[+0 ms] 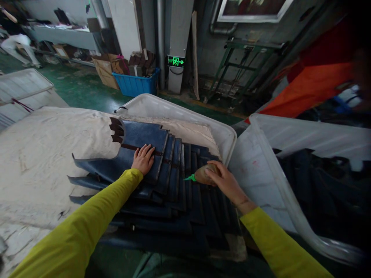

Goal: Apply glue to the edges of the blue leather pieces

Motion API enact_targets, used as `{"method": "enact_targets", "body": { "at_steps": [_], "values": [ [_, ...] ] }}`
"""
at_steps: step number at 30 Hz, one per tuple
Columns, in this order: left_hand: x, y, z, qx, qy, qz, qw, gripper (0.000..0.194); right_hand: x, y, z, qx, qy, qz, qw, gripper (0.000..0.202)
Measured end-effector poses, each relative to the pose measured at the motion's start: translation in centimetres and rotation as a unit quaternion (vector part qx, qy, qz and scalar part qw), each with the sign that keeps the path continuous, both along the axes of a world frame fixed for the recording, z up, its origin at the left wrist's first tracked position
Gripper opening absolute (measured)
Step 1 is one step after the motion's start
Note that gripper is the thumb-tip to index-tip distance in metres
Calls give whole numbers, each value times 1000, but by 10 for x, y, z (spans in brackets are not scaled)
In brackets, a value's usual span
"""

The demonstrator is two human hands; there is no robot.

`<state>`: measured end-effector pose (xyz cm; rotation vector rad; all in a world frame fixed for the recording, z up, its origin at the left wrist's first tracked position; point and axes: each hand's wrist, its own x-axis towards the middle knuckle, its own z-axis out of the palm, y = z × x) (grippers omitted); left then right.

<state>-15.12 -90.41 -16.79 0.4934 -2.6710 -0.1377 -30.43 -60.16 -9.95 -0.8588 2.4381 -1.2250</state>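
Observation:
Dark blue leather pieces [145, 133] lie overlapped in a fanned stack, their edges stepping toward the right. A brown strip [129, 146] runs across the top piece, and several curved brown tabs [116, 130] stick out at its upper left. Flat on that top piece rests my left hand [143, 159], fingers stretched out. My right hand [218, 174] is wrapped round a brownish squeeze bottle [203, 175], held on its side. Its green nozzle [190, 178] points left, over the stepped edges of the leather. Whether the nozzle touches them I cannot tell.
Pale cloth [52, 146] covers the work surface on the left. A white plastic tub [162, 104] is behind the stack; another white tub [269, 123] with dark pieces stands at right. Beyond are a blue crate [135, 85], a cardboard box [104, 71] and a green metal frame [226, 61].

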Motion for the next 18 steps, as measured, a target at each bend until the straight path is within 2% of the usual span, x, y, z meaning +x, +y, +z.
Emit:
{"method": "enact_targets", "body": {
  "at_steps": [5, 9, 15, 18],
  "values": [
    [0, 1, 2, 7, -4, 2, 1000, 43, 0, -1, 0, -16, -8, -12, 1000, 41],
    [0, 1, 2, 2, -6, 4, 1000, 43, 2, 2, 1, -7, -65, -21, 998, 44],
    [0, 1, 1, -4, -7, 3, 1000, 43, 18, 23, 3, 24, -73, 39, 996, 37],
    [-1, 1, 2, 0, -10, 4, 1000, 43, 20, 25, 3, 27, -76, 37, 996, 39]
  ]
}}
